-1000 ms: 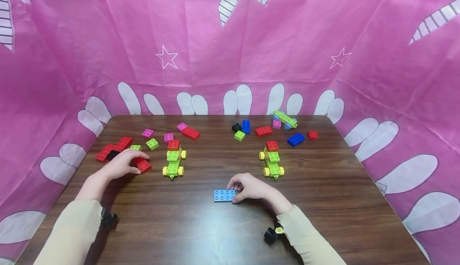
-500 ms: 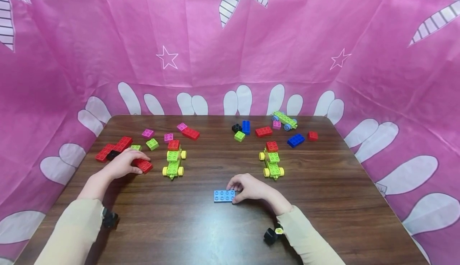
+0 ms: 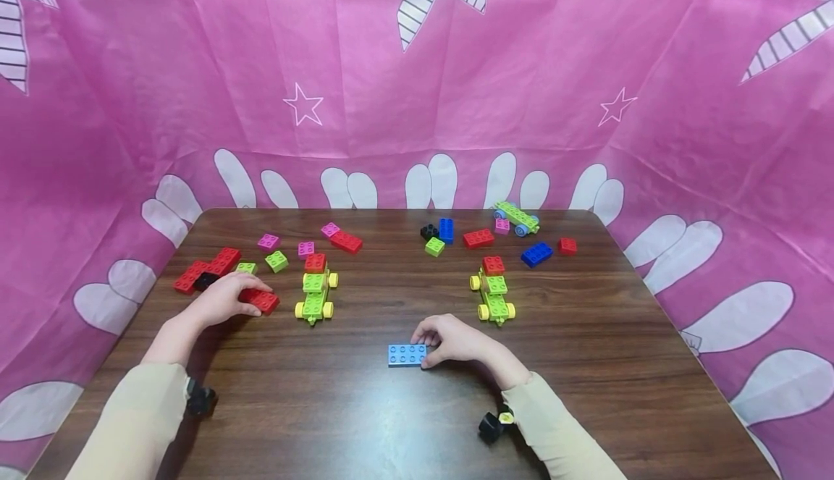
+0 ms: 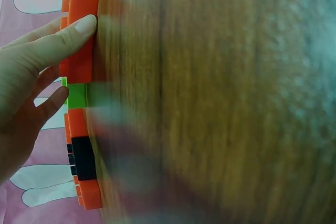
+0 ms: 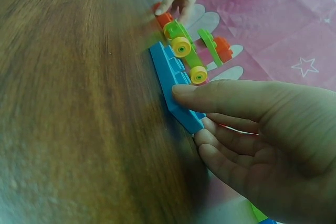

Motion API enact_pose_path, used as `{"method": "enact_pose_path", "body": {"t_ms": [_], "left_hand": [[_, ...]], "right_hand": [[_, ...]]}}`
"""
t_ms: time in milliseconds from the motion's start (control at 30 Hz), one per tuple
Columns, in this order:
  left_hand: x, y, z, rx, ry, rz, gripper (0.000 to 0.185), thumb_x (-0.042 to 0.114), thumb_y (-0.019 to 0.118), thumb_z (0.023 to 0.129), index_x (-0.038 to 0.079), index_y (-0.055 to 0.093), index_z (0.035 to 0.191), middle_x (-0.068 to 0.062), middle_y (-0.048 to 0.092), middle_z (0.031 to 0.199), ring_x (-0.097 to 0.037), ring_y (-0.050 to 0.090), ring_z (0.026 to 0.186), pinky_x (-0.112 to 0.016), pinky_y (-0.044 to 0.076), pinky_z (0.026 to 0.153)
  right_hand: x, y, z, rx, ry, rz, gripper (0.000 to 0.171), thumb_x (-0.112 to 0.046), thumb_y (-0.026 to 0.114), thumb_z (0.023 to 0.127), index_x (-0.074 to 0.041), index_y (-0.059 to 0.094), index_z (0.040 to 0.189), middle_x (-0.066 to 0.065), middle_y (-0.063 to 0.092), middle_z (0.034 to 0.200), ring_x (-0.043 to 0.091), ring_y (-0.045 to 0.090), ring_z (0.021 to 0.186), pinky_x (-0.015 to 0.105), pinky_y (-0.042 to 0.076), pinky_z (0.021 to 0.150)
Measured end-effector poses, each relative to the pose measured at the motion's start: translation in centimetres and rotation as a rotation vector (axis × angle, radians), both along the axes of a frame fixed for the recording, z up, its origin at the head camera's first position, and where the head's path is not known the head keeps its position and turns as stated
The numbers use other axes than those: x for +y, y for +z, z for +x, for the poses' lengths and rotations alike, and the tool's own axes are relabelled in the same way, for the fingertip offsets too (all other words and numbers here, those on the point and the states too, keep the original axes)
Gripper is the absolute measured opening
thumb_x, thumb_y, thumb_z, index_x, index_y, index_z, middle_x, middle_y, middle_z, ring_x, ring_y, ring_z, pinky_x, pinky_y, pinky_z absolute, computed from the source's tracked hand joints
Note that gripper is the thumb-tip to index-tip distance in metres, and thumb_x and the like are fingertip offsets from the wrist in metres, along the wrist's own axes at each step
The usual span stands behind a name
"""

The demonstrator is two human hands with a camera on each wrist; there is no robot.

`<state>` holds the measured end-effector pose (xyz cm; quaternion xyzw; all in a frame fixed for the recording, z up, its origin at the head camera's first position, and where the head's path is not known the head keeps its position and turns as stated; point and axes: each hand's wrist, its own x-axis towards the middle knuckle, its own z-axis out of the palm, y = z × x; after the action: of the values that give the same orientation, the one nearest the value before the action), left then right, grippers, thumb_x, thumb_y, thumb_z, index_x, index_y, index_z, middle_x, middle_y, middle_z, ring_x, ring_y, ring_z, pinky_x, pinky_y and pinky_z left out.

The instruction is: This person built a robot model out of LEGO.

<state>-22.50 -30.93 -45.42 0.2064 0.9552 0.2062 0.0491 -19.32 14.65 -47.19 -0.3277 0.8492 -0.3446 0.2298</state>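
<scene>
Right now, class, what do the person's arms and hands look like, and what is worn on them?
Both hands are bare. The left hand and right hand each come out of a long beige sleeve. A small black device sits under the left wrist; the right wrist's device is black with a yellowish part.

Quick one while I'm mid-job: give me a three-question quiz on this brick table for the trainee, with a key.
1. True or false: the right hand touches the flat light-blue plastic brick.
2. Which brick does the left hand hold? A: the dark-blue plastic brick; B: the red rectangular plastic brick; C: the small lime-green plastic brick.
3. Fill in: the two lime-green wheeled brick cars on the dark wooden table have ___ wheels.

Key: 1 true; 2 B; 3 yellow.
</scene>
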Motion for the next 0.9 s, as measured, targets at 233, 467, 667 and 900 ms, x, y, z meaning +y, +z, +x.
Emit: {"method": "enact_pose_path", "body": {"t_ms": [233,467,667,900], "left_hand": [[0.1,1.1,0.6,0.052,0.034,0.054,0.042,0.020,0.084,0.075,0.004,0.071,0.111,-0.020,0.069,0.111,-0.044,0.058,0.112,-0.062,0.042,0.098],[0.8,2.0,1.1,0.115,0.087,0.103,0.042,0.020,0.085,0.075,0.003,0.070,0.111,-0.019,0.069,0.112,-0.039,0.060,0.110,-0.058,0.045,0.096],[2.7,3.5,1.7,0.212,0.078,0.151,0.041,0.017,0.087,0.072,0.002,0.070,0.106,-0.014,0.070,0.101,-0.030,0.063,0.095,-0.051,0.051,0.086],[5.7,5.7,2.2,0.219,0.016,0.175,0.038,0.022,0.088,0.071,0.010,0.070,0.101,-0.005,0.069,0.096,-0.017,0.058,0.082,-0.034,0.052,0.072]], "right_hand": [[0.0,0.0,0.0,-0.001,0.003,0.000,0.031,-0.016,0.083,0.077,-0.010,0.069,0.105,-0.005,0.064,0.092,0.005,0.055,0.083,0.021,0.049,0.078],[0.1,0.0,0.0,-0.002,0.000,0.004,0.035,-0.018,0.084,0.076,-0.010,0.069,0.107,-0.004,0.064,0.095,0.008,0.056,0.086,0.022,0.049,0.079],[-0.1,0.2,0.2,0.025,0.000,0.020,0.038,-0.020,0.085,0.075,-0.009,0.069,0.107,-0.004,0.065,0.096,0.007,0.055,0.086,0.022,0.049,0.079],[-0.6,0.3,0.3,0.067,0.017,0.024,0.037,-0.019,0.085,0.075,-0.008,0.069,0.107,-0.002,0.067,0.097,0.006,0.056,0.087,0.022,0.050,0.080]]}}
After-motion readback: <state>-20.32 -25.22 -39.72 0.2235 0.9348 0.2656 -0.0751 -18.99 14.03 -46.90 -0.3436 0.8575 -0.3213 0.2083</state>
